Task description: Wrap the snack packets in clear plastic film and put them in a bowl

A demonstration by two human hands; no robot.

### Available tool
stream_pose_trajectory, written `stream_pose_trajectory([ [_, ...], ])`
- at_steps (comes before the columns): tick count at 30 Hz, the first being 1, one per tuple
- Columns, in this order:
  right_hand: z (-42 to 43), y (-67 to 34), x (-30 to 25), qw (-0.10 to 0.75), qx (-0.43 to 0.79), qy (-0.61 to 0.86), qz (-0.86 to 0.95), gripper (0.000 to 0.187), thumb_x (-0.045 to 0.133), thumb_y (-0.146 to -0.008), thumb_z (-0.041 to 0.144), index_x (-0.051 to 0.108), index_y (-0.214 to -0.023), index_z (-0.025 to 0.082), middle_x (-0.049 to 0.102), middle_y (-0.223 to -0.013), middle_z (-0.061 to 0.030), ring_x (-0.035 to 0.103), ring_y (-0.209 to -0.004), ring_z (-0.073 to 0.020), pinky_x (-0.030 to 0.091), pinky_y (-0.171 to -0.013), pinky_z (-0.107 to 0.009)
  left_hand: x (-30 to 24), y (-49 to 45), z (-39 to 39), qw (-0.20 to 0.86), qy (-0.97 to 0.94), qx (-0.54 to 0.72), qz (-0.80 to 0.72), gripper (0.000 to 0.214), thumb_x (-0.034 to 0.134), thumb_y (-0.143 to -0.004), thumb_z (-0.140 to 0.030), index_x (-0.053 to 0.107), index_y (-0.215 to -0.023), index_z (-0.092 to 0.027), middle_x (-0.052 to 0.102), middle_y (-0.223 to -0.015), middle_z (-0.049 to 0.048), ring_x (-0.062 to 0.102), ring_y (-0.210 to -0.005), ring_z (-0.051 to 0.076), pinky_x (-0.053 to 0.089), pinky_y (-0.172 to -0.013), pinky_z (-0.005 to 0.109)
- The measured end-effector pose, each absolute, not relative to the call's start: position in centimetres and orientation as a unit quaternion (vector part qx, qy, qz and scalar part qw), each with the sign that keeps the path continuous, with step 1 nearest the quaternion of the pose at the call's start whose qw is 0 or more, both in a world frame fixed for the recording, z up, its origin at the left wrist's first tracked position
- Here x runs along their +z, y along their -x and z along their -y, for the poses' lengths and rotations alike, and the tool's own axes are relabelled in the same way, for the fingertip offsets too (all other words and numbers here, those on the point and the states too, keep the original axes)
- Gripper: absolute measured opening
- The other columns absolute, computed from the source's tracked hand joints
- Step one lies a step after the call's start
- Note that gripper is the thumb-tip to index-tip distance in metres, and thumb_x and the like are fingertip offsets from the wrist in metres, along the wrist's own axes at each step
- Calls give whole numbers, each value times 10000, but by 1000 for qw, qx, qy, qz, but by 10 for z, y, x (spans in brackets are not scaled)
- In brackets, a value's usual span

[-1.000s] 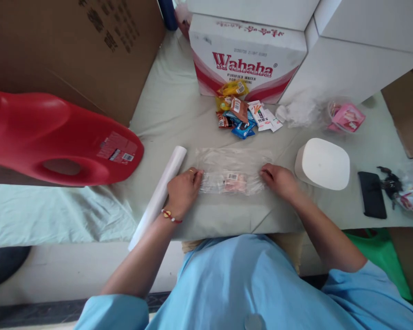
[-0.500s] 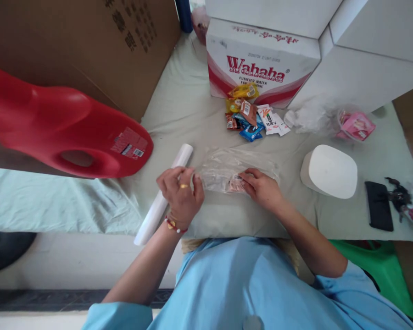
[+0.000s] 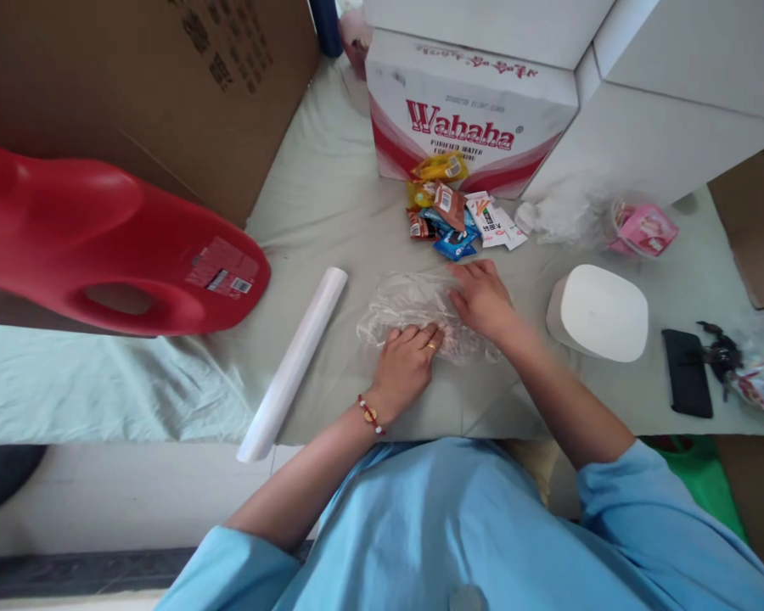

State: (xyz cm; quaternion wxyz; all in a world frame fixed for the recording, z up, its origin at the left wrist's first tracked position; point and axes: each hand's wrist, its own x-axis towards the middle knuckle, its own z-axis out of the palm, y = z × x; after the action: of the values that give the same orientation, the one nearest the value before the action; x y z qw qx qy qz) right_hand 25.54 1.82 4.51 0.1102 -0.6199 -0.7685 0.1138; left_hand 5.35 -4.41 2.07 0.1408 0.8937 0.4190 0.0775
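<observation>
Crumpled clear film lay beneath both hands. The left hand had its fingertips against the partly hidden pink packet, its grip unclear; the right hand, thumb parted from fingers, touched the film just beyond.

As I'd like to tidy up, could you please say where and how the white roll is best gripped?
I'd grip the white roll around its middle, left hand from above: it's a slim cylinder lying on the tablecloth, its near end apparently past the edge.
</observation>
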Motion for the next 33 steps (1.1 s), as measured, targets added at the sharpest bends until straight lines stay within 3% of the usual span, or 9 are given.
stream_pose_trajectory([
  [3,-45,-246,35,51,130,641,755,520,690,-944,255,637,-1434,90,704,-1277,-212,522,-1308,-365,460,-1084,-477,18,-53,47,118,-895,74,-423,443,413,-1069,-169,649,-1442,-198,670,-1499,72,639,-1113,272,481,-871,458],
  [6,-55,-240,32,23,188,636,748,272,653,-959,215,764,-1191,125,762,-1051,-150,618,-1141,-303,480,-985,-386,14,-53,49,99,-896,84,-425,425,429,-1073,-178,653,-1433,-212,676,-1491,65,633,-1095,268,477,-859,450],
  [11,-32,-245,49,125,243,559,783,214,601,-1003,221,773,-1121,176,755,-1025,-82,665,-950,-207,461,-867,-286,4,-54,52,91,-891,124,-427,415,450,-1065,-170,666,-1411,-244,688,-1468,71,629,-1050,264,482,-846,446],
  [16,22,-249,46,109,244,461,846,240,557,-1028,210,775,-1130,206,648,-869,-43,583,-789,-173,401,-723,-258,-16,-46,56,95,-882,178,-425,344,475,-1044,-147,773,-1198,-223,791,-1191,96,651,-1009,274,532,-869,454],
  [20,51,-249,24,189,264,463,825,328,504,-1047,197,749,-1263,223,600,-860,-28,535,-759,-160,417,-710,-248,-29,-38,52,143,-889,266,-344,414,448,-989,-47,752,-1228,-197,761,-1292,103,657,-1229,259,566,-1038,477],
  [24,62,-247,9,235,286,480,795,362,458,-1064,249,770,-1245,222,599,-864,-43,533,-778,-181,450,-735,-277,-29,-30,48,183,-873,328,-311,565,429,-877,34,695,-1319,-198,729,-1368,110,590,-1416,235,547,-1134,496],
  [27,65,-243,5,222,279,487,798,392,428,-1070,237,802,-1190,239,630,-888,-62,549,-832,-206,461,-789,-308,-22,-21,53,190,-844,382,-326,472,463,-844,21,731,-1154,-211,790,-1149,82,701,-1229,220,589,-1046,441],
  [30,69,-240,4,178,252,485,818,420,423,-1074,184,794,-1252,272,662,-987,-76,555,-917,-223,461,-870,-334,-13,-7,59,204,-766,445,-416,276,499,-855,-35,694,-891,-226,741,-878,17,719,-920,179,592,-881,348],
  [33,73,-235,7,113,209,483,843,452,434,-1074,145,730,-1393,268,644,-1013,-87,535,-963,-233,456,-920,-348,-5,2,54,211,-617,482,-586,173,513,-934,-180,680,-940,-224,710,-949,36,682,-931,191,564,-894,350],
])
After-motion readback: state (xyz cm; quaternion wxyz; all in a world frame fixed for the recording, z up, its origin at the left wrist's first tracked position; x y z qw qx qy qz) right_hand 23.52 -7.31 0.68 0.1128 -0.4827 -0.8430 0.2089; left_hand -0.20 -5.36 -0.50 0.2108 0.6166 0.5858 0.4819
